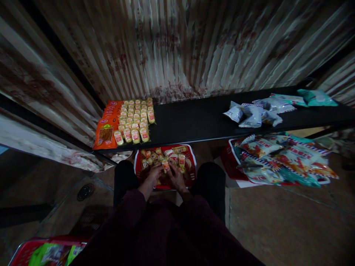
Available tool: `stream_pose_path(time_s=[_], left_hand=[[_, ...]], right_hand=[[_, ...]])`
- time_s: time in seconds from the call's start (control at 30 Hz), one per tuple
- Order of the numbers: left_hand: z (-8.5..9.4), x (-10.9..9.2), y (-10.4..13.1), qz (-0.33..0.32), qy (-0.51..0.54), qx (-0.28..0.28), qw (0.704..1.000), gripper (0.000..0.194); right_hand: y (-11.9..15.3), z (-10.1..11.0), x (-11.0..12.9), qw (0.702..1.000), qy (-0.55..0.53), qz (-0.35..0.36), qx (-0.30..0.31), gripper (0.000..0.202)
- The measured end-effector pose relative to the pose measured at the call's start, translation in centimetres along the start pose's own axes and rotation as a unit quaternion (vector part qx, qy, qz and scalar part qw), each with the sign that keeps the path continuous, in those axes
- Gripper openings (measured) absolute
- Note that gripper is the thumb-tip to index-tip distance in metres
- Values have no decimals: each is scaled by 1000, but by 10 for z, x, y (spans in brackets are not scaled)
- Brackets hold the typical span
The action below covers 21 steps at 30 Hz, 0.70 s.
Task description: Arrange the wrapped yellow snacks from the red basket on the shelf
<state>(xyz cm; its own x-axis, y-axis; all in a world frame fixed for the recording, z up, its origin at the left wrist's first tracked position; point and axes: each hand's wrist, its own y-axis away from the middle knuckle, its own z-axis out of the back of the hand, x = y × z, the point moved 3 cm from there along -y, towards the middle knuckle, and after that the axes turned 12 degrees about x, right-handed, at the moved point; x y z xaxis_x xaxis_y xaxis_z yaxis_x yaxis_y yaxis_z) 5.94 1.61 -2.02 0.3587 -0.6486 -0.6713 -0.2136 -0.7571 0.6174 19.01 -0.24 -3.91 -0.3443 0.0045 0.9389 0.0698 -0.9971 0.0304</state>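
Both my hands are inside a red basket between my knees, among small wrapped snack cakes. A single wrapped snack cake with an orange-red label sits between my fingertips. My left hand grips it from the left side, and my right hand holds it from the right. The dim light blurs the exact finger contact. Just beyond the basket, rows of the same snack cakes stand on a black shelf, beside orange snack packets at the shelf's left end.
White and teal bags lie on the shelf's right part. Below them, a second red basket is heaped with snack bags. Another red basket with green packets is at lower left. Corrugated sheeting hangs behind the shelf.
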Motion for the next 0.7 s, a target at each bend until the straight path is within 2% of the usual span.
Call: stream_pose_path(time_s=[0.13, 0.33, 0.47, 0.7], left_hand=[[0, -2, 0, -7, 24, 12, 1000, 34], [6, 0, 0, -17, 34, -43, 998, 35], [7, 2, 2, -22, 3, -62, 998, 38], [6, 3, 6, -20, -6, -48, 999, 40]], right_hand=[[0, 2, -2, 1000, -19, -12, 6, 43], [1, 0, -2, 999, -40, -21, 25, 42], [4, 0, 2, 998, -56, -22, 34, 41], [6, 2, 5, 996, -82, -22, 37, 37]])
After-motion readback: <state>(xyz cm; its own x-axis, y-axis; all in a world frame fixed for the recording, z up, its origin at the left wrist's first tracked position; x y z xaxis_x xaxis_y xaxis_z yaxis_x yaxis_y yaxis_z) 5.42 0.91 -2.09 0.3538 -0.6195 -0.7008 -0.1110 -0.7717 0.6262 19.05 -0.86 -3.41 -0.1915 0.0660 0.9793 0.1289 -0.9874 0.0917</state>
